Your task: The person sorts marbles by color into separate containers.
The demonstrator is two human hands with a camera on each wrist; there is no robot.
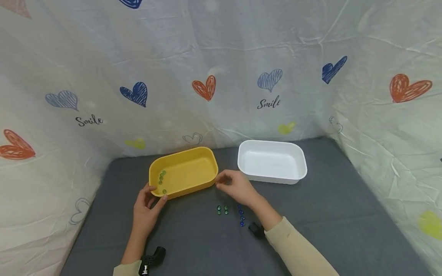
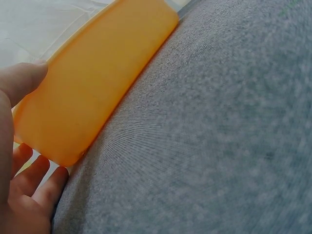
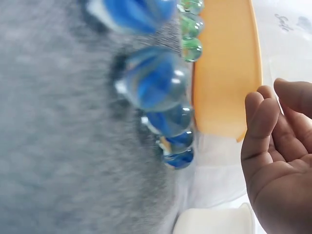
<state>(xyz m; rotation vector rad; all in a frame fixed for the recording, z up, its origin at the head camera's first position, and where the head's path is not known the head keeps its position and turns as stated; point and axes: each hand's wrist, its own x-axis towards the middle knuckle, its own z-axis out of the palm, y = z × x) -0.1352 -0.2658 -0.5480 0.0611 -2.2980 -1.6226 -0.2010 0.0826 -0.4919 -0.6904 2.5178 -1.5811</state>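
My left hand (image 1: 144,212) grips the near left corner of a yellow tray (image 1: 188,172), thumb on the front side and fingers around the end. In the left wrist view the thumb (image 2: 29,80) lies against the tray's wall. Several green marbles (image 1: 161,177) lie inside, along its left end. At the tray's right end is my right hand (image 1: 239,188), its fingers loosely bent and the fingertips right at the rim. Nothing shows between thumb and fingers in the right wrist view. Near it on the cloth sit several blue marbles (image 1: 242,218) in a line and several green marbles (image 1: 226,208) in pairs.
A white tray (image 1: 272,179) stands to the right of the yellow one, close behind my right hand. Dark grey cloth (image 1: 328,214) covers the table. A pale curtain (image 1: 228,46) printed with hearts hangs behind the table and at its sides.
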